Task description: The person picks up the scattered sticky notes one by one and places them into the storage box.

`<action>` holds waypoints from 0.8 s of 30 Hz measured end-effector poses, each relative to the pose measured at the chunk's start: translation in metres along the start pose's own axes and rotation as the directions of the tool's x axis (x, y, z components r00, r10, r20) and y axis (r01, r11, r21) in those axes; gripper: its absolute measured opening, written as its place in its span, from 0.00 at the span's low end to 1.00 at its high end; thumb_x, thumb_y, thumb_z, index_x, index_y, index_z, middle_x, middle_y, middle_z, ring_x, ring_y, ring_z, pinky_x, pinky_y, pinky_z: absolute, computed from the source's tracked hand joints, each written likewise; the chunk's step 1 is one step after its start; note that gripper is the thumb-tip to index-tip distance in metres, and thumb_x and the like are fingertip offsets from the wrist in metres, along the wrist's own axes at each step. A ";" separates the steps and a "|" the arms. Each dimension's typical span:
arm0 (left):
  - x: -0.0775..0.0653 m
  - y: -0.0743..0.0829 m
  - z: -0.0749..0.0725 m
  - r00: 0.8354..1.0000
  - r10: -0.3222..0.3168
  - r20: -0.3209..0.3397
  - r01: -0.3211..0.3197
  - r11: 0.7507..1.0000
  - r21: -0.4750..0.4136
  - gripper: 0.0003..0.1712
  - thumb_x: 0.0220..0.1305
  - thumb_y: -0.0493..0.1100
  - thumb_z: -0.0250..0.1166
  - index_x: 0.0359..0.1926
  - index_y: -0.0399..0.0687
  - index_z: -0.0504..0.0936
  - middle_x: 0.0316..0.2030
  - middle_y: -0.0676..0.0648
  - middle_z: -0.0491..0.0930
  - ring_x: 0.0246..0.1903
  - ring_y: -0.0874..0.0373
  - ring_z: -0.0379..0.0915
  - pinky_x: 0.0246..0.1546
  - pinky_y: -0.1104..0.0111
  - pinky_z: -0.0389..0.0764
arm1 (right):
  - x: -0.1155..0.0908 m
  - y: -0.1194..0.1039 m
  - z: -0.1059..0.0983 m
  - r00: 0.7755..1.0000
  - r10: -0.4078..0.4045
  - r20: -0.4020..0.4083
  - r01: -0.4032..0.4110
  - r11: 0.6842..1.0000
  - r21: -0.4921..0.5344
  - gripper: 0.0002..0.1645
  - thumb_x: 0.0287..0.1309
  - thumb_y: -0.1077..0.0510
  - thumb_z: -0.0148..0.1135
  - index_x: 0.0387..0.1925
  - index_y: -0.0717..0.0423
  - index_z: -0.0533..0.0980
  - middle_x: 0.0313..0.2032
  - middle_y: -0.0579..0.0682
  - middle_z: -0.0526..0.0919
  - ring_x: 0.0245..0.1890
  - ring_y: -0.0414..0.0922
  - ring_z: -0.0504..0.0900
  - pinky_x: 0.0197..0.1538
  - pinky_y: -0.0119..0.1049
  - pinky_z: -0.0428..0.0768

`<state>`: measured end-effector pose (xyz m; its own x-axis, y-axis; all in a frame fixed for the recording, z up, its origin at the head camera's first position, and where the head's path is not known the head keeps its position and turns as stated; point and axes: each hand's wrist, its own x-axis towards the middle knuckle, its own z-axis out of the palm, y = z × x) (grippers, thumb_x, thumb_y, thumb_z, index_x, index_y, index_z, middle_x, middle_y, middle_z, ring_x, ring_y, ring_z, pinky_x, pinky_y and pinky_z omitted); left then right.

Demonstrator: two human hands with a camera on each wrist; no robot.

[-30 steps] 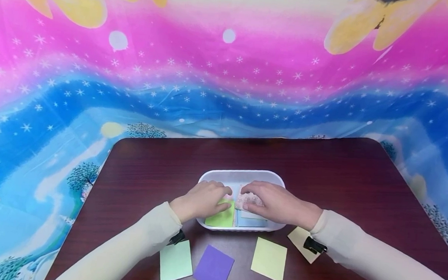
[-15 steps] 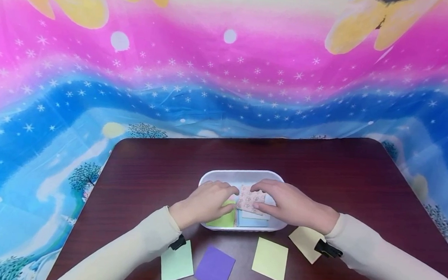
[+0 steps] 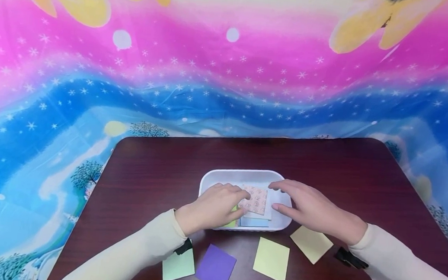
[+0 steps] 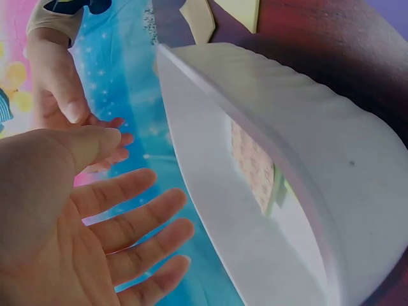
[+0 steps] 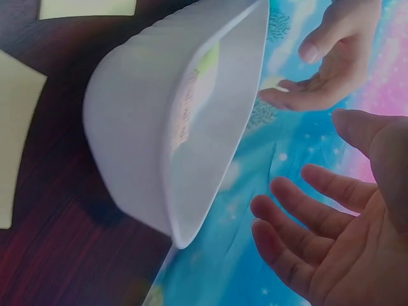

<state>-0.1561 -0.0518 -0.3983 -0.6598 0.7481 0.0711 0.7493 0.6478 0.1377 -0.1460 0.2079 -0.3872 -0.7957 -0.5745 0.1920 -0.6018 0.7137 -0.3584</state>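
The fingers of my left hand (image 3: 212, 206) and right hand (image 3: 318, 209) are spread wide above the white basin (image 3: 241, 176). Inside it, below my fingers and between my hands, lies the pink patterned notepad (image 3: 258, 200).

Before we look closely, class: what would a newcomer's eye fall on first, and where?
Probably the pink and blue snowflake backdrop, spread behind the dark table. Next comes the white tray, with the left hand over its left part and the right hand at its right end. Then the purple square on the table's near side, between the pale green square and the pale yellow square.
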 end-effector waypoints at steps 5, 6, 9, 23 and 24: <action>0.002 0.007 0.000 1.000 0.017 0.006 -0.017 1.000 -0.010 0.21 0.64 0.55 0.56 0.54 0.54 0.77 0.46 0.54 0.80 0.43 0.59 0.76 0.41 0.64 0.75 | -0.011 0.008 -0.005 1.000 0.030 0.000 -0.030 1.000 0.000 0.31 0.55 0.41 0.60 0.58 0.52 0.72 0.49 0.46 0.80 0.49 0.42 0.77 0.49 0.43 0.76; 0.003 0.008 0.000 1.000 0.018 0.007 -0.018 1.000 -0.015 0.21 0.64 0.55 0.55 0.54 0.54 0.77 0.46 0.54 0.80 0.44 0.59 0.76 0.41 0.64 0.75 | -0.013 0.010 -0.006 0.999 0.036 -0.001 -0.036 0.999 0.000 0.31 0.56 0.41 0.60 0.57 0.52 0.72 0.50 0.46 0.79 0.50 0.43 0.77 0.50 0.44 0.75; 0.003 0.012 0.001 0.999 0.029 0.016 -0.028 0.999 -0.034 0.21 0.64 0.55 0.55 0.54 0.54 0.77 0.47 0.54 0.80 0.45 0.60 0.75 0.43 0.65 0.74 | -0.018 0.015 -0.009 0.999 0.049 -0.012 -0.049 0.999 -0.009 0.30 0.56 0.40 0.59 0.56 0.51 0.73 0.50 0.44 0.79 0.51 0.42 0.76 0.51 0.45 0.75; 0.008 0.028 0.007 0.995 0.097 0.016 -0.097 0.995 -0.030 0.20 0.64 0.56 0.55 0.52 0.55 0.79 0.45 0.56 0.80 0.45 0.62 0.74 0.39 0.69 0.71 | -0.043 0.046 -0.018 0.991 0.136 0.004 -0.135 0.986 -0.099 0.29 0.56 0.41 0.60 0.54 0.53 0.75 0.50 0.49 0.79 0.53 0.49 0.76 0.52 0.51 0.74; 0.009 0.028 0.007 0.995 0.100 0.017 -0.099 0.995 -0.030 0.20 0.64 0.56 0.55 0.52 0.55 0.79 0.45 0.57 0.80 0.45 0.62 0.74 0.39 0.69 0.71 | -0.045 0.049 -0.017 0.990 0.139 0.013 -0.137 0.985 -0.103 0.29 0.54 0.42 0.61 0.54 0.53 0.75 0.50 0.49 0.80 0.52 0.49 0.76 0.51 0.50 0.74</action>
<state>-0.1401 -0.0259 -0.4009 -0.5809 0.8112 0.0680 0.8089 0.5659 0.1595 -0.1404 0.2753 -0.3981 -0.8704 -0.4753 0.1281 -0.4914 0.8229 -0.2853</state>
